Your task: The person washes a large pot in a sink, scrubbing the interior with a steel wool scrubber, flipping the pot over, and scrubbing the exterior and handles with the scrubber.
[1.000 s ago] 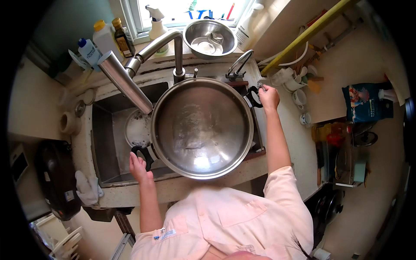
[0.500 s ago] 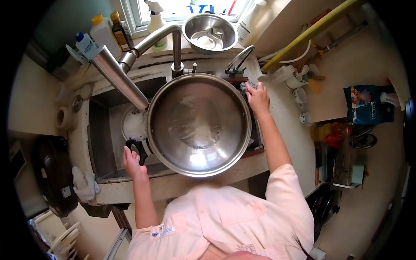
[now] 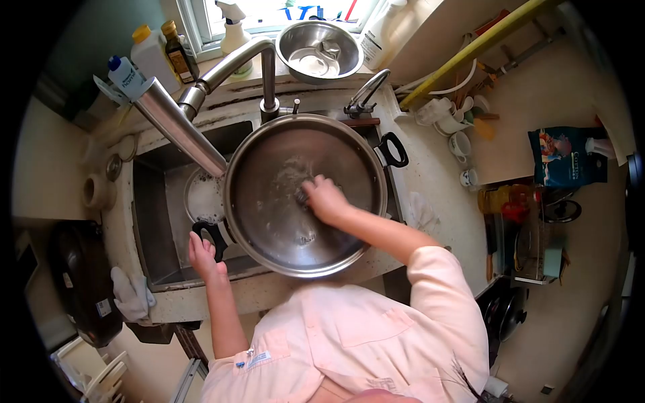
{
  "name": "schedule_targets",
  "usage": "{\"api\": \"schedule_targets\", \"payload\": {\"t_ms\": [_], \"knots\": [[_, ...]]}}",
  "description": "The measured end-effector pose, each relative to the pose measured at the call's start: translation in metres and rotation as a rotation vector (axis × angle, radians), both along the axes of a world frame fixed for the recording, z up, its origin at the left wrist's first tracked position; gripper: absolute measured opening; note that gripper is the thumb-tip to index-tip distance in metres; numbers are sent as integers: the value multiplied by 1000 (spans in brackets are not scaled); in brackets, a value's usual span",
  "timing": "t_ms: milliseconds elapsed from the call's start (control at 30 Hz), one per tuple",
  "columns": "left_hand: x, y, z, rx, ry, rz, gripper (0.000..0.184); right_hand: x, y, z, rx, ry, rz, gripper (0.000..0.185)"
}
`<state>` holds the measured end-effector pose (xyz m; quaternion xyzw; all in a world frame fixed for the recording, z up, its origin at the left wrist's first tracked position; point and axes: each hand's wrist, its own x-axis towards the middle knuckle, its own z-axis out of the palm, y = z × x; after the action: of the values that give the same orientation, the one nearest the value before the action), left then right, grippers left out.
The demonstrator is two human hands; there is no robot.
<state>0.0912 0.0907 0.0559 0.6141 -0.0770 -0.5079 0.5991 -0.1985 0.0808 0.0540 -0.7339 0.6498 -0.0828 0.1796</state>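
Note:
A large round steel pan (image 3: pixel 269 221) with two black handles rests over the sink (image 3: pixel 151 221). My left hand (image 3: pixel 205 257) is at the pan's left handle (image 3: pixel 210 240), its fingers wrapped round it. Inside the pan, my right hand (image 3: pixel 326 200) presses a grey metal scourer (image 3: pixel 302 196) to the bottom, its fingers closed and partly blurred. Nobody's hand is on the right handle (image 3: pixel 394 150). Some water or suds lie in the pan. A steel faucet (image 3: pixel 181 127) points down at the pan's left rim, beside a soapy round dish (image 3: pixel 203 196) in the sink.
A steel bowl (image 3: pixel 319 50), a spray bottle (image 3: pixel 234 33) and other bottles stand along the back ledge. A small curved tap (image 3: pixel 366 94) rises behind the pan. White cups (image 3: pixel 459 144) stand at the right, a cloth (image 3: pixel 132 294) at the left edge.
My right hand has left the right handle and moved left with the scourer into the middle of the pan. My left hand has stayed at the left handle.

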Motion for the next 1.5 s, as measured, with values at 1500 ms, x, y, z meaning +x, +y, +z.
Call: {"api": "schedule_targets", "payload": {"t_ms": [1500], "knots": [[-2, 0, 1, -56, -154, -68, 24, -205, 6, 41, 179, -1166, -733, 31]]}}
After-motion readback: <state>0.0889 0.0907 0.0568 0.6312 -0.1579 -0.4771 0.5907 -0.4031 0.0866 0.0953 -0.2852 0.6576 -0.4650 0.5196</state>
